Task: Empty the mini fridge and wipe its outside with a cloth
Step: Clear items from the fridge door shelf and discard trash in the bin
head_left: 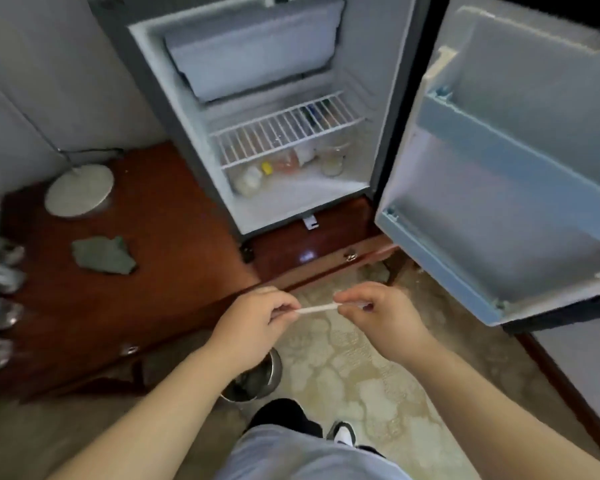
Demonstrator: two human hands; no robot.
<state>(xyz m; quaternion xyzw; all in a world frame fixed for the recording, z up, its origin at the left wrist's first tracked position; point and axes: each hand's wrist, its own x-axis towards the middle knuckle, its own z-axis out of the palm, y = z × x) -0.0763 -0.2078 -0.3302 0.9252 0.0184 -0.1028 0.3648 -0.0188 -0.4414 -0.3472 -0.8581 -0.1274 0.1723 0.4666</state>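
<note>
Left grip (pixel 253 323), right grip (pixel 378 313) pinch ends of white strip (pixel 317 309); long axis left-right

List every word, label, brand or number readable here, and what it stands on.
Nothing can be read.
White tag under the mini fridge: blurred.
Jar on the fridge floor: label, if any, blurred.
Dark item on the wire shelf: too small.
White strip pinched between left hand and right hand: no print visible.
</note>
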